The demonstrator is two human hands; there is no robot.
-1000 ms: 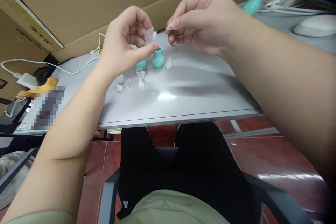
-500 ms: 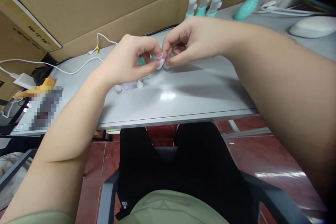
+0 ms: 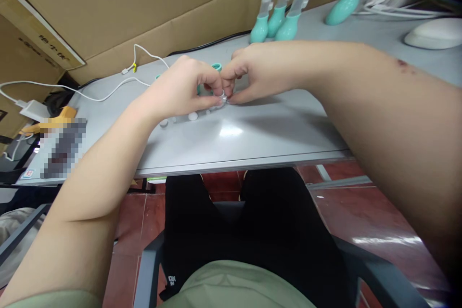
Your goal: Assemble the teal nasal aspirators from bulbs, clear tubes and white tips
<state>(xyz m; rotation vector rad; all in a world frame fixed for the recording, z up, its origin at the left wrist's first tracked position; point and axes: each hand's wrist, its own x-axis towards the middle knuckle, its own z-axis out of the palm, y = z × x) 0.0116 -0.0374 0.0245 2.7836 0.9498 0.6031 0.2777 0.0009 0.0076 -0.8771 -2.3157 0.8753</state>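
Note:
Over the desk, my left hand (image 3: 189,84) is closed, its thumb and index finger pinching a small clear plastic tube (image 3: 221,98). My right hand (image 3: 249,74) meets it from the other side, fingertips pinched together against the tube's side; anything between them is too small to make out. Behind the fingers shows the open teal rim of a rubber bulb (image 3: 216,66); more teal parts are mostly hidden by my left hand. Just below that hand lie small white tips (image 3: 193,116) and tiny clear pieces.
Several assembled teal bulb nasal aspirators (image 3: 288,26) stand at the back, and another (image 3: 346,5) leans farther right. A white mouse (image 3: 435,33) sits on the right. White cables (image 3: 104,98) cross the left side. Cardboard (image 3: 144,5) walls the back of the grey desk (image 3: 252,139).
Both hands have come slightly lower and stay together at the tube. My right wrist has dropped, uncovering the teal bulbs behind it. A teal rim now shows behind the fingers.

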